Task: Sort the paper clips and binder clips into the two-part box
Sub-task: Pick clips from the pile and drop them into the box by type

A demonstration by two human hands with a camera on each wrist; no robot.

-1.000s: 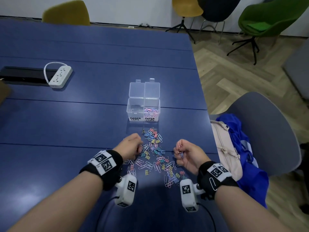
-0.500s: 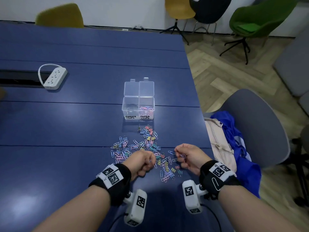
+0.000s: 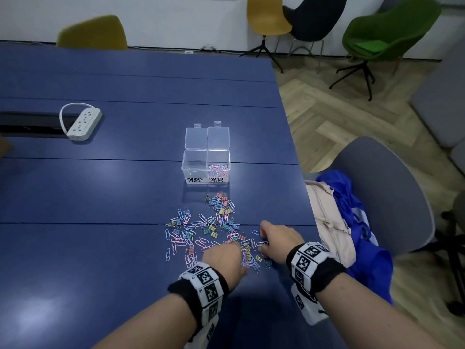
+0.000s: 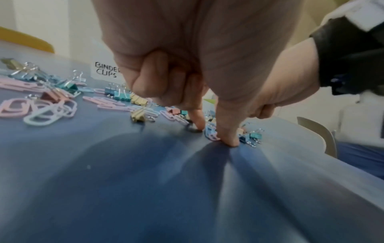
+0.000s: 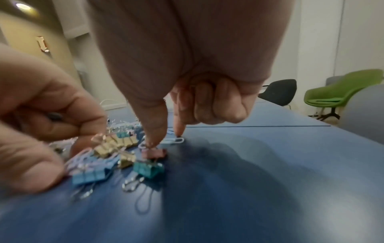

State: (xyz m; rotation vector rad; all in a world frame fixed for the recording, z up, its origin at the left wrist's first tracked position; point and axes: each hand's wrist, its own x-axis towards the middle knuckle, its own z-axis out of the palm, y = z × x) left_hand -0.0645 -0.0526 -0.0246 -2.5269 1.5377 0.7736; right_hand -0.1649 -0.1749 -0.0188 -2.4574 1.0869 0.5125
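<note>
A clear two-part box (image 3: 186,170) stands open on the blue table; its PAPER CLIPS half holds pink paper clips (image 3: 218,168). In front of it lies a loose pile of pastel paper clips (image 3: 187,217) and binder clips (image 3: 221,202). My left hand (image 3: 232,249) is at the pile's near end; thumb and forefinger point down and pinch a blue paper clip (image 4: 210,133) against the table. My right hand (image 3: 264,244) is close beside it, its thumb and forefinger closing on a pale blue paper clip (image 5: 176,140). A pink binder clip (image 5: 154,153) lies under that thumb.
A white power strip (image 3: 83,123) lies at the far left beside a dark cable slot (image 3: 27,124). The table's right edge runs just right of my right wrist. A grey chair (image 3: 385,195) with a beige bag (image 3: 327,217) and blue cloth stands there.
Both hands have dropped onto the near end of the pile. The left hand has moved right until it is next to the right hand, and its fingertips now touch the table.
</note>
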